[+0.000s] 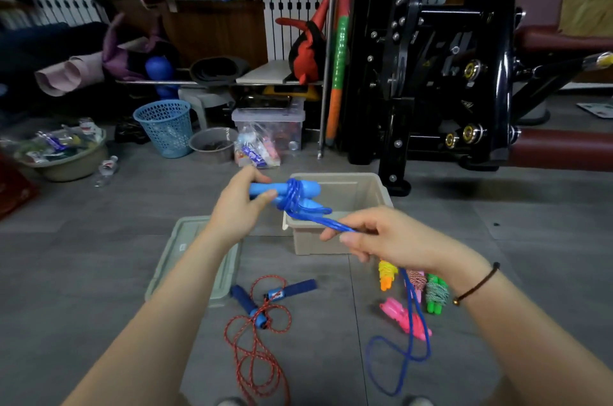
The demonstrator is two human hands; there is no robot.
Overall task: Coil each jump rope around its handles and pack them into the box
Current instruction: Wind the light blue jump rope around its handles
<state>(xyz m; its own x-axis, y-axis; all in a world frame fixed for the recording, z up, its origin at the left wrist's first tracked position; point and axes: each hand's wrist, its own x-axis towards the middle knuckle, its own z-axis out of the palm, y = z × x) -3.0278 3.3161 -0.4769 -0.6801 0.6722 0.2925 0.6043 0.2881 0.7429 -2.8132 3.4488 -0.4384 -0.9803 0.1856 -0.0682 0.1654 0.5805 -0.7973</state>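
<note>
My left hand (240,203) grips the two light-blue handles (308,189) of a jump rope, held above the near left corner of the beige box (371,193). Several turns of blue rope (292,196) are wound round the handles. My right hand (388,236) pinches the blue rope a little to the right, and the loose tail (408,339) hangs from it down to the floor. A red rope with dark blue handles (258,316) lies uncoiled on the floor. Coiled ropes lie to the right: orange-yellow (386,274), pink (403,316), green (436,294).
The box's grey lid (185,253) lies flat on the floor to the left. A blue mesh basket (166,126), bowls and a clear storage bin (268,126) stand further back. A black exercise machine (431,73) rises behind the box on the right.
</note>
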